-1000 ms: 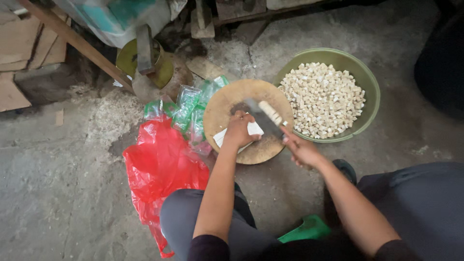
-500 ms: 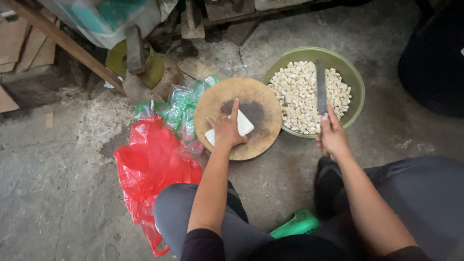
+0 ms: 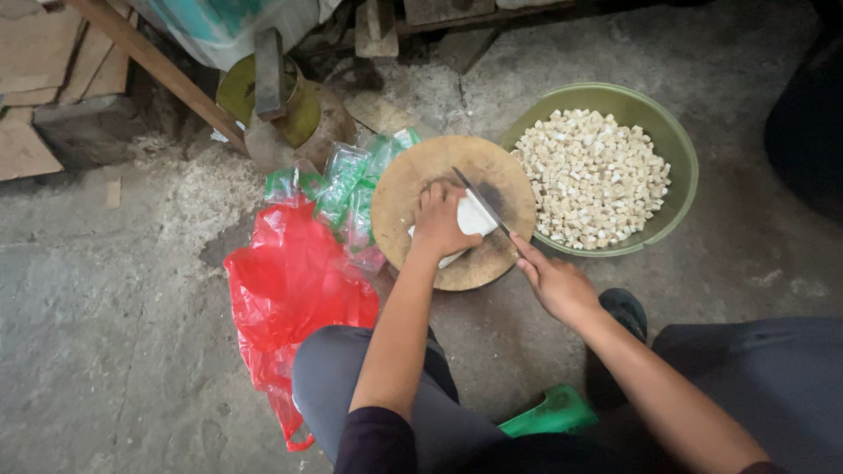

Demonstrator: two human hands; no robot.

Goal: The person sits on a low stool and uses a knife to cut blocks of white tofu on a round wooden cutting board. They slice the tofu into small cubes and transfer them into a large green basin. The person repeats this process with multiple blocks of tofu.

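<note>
A round wooden chopping board (image 3: 413, 180) lies on the concrete floor in front of me. My left hand (image 3: 442, 219) presses down on a white block (image 3: 474, 219) on the board. My right hand (image 3: 555, 283) grips a knife (image 3: 481, 200) whose blade rests on the block beside my left fingers. To the right of the board stands a green bowl (image 3: 676, 145) full of small pale cubes (image 3: 595, 180).
A red plastic bag (image 3: 294, 290) and several clear green-printed packets (image 3: 347, 189) lie left of the board. A yellow-green metal can (image 3: 294, 105), wooden planks (image 3: 154, 61) and sawdust sit at the back. A green stool edge (image 3: 553, 412) shows beneath me.
My right hand brought the knife back from over the bowl down onto the white block. My left hand stayed on the block.
</note>
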